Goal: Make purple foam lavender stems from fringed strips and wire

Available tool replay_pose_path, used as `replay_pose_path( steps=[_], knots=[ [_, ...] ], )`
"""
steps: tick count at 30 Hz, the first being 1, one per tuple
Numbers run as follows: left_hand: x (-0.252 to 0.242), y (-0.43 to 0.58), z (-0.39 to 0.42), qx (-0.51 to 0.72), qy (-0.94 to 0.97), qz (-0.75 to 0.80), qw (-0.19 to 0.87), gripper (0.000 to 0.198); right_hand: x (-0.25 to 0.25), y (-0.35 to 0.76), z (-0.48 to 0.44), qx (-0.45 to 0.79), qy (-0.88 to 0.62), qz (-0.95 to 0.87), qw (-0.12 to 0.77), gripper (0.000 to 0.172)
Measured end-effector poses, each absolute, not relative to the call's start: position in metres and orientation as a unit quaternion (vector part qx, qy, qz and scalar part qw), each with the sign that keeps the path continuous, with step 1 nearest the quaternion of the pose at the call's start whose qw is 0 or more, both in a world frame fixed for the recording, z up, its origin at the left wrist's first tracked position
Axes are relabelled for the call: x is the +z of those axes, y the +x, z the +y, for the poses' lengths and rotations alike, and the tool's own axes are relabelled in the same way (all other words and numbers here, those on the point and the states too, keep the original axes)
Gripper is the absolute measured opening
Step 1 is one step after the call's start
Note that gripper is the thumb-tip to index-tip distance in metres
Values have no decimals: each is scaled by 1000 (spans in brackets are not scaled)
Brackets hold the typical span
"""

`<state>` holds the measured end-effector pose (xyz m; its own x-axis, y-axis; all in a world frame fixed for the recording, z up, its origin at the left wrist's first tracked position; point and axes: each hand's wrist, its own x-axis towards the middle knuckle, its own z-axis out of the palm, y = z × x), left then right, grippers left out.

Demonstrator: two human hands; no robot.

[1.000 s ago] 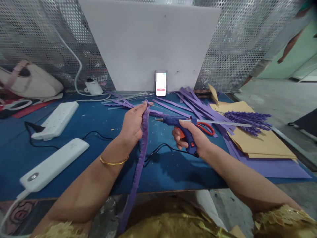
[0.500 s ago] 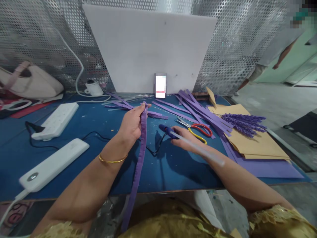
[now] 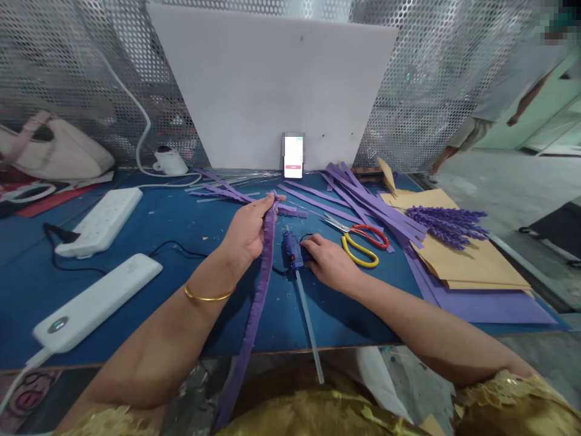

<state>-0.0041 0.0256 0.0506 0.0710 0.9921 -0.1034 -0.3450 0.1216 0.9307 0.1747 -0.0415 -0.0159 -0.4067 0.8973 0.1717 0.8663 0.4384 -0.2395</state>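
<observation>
Thumb and fingers of the left hand point(image 3: 247, 230) pinched the purple fringed strip point(image 3: 256, 303) at mid-frame, its tail reaching the bottom edge; just right, the right hand point(image 3: 329, 263) curled round the glue gun point(image 3: 293, 249).

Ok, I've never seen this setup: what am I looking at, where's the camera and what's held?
No machine here: these are a person's two bare hands, seen by one head-worn camera looking forward and down. The left hand grips a purple fringed strip that hangs over the edge of the blue table. The right hand closes over a blue glue gun lying on the table, its glue stick pointing toward the person. Nearby lie scissors, purple strips, purple sprigs on brown paper, a phone and a power strip.
</observation>
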Motion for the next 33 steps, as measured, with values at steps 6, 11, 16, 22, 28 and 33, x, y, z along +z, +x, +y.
replay_pose_path(
  steps=[6, 11, 16, 22, 28, 33],
  knots=[
    [49, -1, 21, 533, 407, 405, 622, 46, -5, 170, -51, -78, -477, -867, 120, 34],
    [46, 3, 13, 523, 437, 375, 628, 42, 11, 172, -64, -125, -360, -858, 346, 15],
    [48, 12, -1, 483, 471, 363, 642, 35, 33, 185, -61, -37, -418, -752, 509, 6],
    [51, 14, -8, 490, 515, 347, 612, 35, 51, 188, -35, 266, -473, -663, 516, 10],
    [50, 14, -8, 491, 515, 351, 609, 37, 55, 180, -25, 440, -435, -576, 535, 20],
    [50, 13, -7, 510, 510, 334, 607, 35, 65, 174, -19, 491, -447, -534, 524, 26]
  ],
)
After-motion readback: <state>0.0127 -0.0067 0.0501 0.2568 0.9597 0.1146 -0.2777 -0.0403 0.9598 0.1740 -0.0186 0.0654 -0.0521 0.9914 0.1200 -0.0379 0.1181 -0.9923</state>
